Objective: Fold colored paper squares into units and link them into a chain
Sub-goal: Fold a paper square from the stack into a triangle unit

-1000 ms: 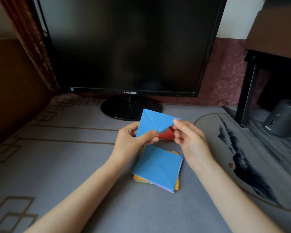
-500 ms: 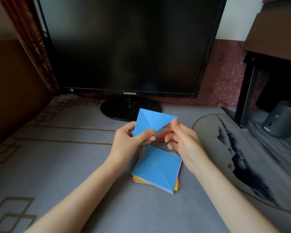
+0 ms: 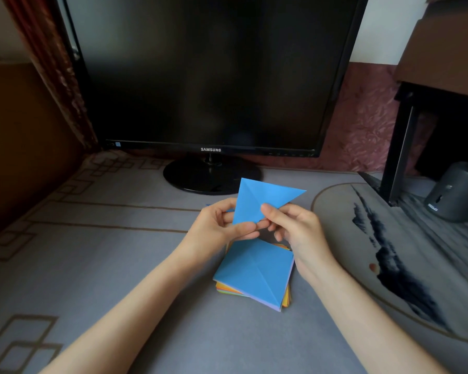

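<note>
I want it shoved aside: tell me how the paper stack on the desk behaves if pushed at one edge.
The paper stack looks loose: its lower edges sit fanned, so a push probably shears the sheets apart. Its creased top blue sheet likely slides off first. Low and flat, it should not tip.

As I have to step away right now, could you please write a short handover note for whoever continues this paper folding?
Left hand: pinches the lower corner of the blue folded triangle, held in the air.
Right hand: pinches the same triangle at its lower right edge.
Paper stack: on the grey mat under the hands, a creased blue sheet on top.
Done: one blue sheet folded to a triangle.
Left: finish this unit, fold the stack's sheets, link them; no chain in view.
</note>
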